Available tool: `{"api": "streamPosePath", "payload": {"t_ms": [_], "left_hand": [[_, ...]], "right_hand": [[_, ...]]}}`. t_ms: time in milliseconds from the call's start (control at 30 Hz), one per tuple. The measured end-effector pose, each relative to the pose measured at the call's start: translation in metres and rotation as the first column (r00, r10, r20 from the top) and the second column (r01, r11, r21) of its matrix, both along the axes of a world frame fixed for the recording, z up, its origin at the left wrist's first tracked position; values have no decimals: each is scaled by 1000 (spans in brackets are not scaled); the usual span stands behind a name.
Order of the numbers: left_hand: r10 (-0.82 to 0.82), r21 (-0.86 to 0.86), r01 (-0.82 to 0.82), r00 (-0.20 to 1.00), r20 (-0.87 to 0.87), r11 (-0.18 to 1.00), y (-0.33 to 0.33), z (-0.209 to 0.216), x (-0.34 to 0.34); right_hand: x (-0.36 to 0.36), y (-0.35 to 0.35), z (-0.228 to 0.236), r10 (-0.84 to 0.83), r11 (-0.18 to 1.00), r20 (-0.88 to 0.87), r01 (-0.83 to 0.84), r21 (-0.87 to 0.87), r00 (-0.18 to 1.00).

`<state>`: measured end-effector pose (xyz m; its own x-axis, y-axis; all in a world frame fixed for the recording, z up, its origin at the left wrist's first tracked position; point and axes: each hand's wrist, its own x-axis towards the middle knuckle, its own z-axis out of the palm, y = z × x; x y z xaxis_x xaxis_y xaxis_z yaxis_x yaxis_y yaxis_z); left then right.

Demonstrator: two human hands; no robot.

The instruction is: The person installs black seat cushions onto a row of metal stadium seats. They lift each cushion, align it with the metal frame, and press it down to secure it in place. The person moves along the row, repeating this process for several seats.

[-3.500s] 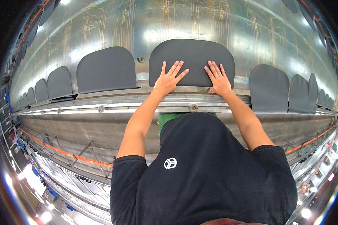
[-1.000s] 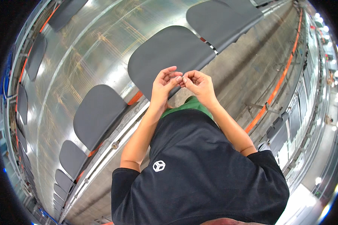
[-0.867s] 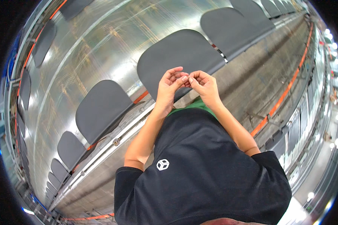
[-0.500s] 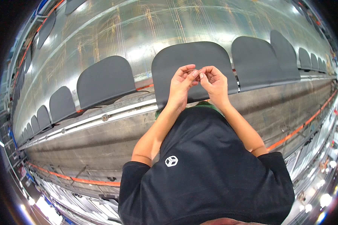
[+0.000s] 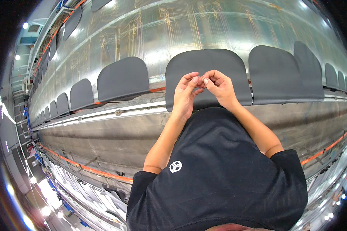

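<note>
My left hand (image 5: pixel 186 94) and my right hand (image 5: pixel 222 89) meet fingertip to fingertip in front of my chest. Thumb and index finger of each are pinched together; whatever lies between them is too small or too hidden to make out. Beneath both hands is a dark grey flat panel (image 5: pixel 206 59) with rounded far corners, lying on a shiny metal table (image 5: pixel 158 36). Its near edge reaches my black shirt, and the hands hide part of its middle.
Similar rounded panels line the table edge, including one to the left (image 5: pixel 123 77) and an overlapping pair to the right (image 5: pixel 273 73). A silver rail (image 5: pixel 92 117) runs along the near edge. Behind me are a grey walkway (image 5: pixel 104 142) and an orange strip (image 5: pixel 85 167).
The view has shifted, so panels and table sit lower and further right. My hands stay close together over the same panel, fingers slightly rearranged in their pinch.
</note>
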<state>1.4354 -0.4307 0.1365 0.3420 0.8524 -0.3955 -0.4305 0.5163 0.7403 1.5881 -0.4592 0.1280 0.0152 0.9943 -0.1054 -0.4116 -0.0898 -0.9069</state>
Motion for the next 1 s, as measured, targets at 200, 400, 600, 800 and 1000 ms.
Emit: {"api": "streamPosePath", "payload": {"t_ms": [200, 400, 600, 800, 1000], "left_hand": [[86, 256, -53, 989, -120, 965, 7, 11, -6], [127, 639, 174, 909, -397, 749, 9, 23, -14], [483, 848, 439, 697, -530, 297, 13, 23, -19], [160, 715, 240, 882, -443, 657, 7, 17, -23], [0, 440, 83, 982, -186, 894, -4, 7, -26]], "right_hand": [[1, 4, 6, 41, 999, -57, -40, 16, 998], [-3, -5, 9, 30, 999, -114, -32, -19, 993], [-4, -10, 4, 17, 997, -100, -24, -72, 995], [-7, -14, 10, -24, 998, -56, 21, -63, 998], [-11, -16, 10, -147, 980, 314, 95, 174, 938]]}}
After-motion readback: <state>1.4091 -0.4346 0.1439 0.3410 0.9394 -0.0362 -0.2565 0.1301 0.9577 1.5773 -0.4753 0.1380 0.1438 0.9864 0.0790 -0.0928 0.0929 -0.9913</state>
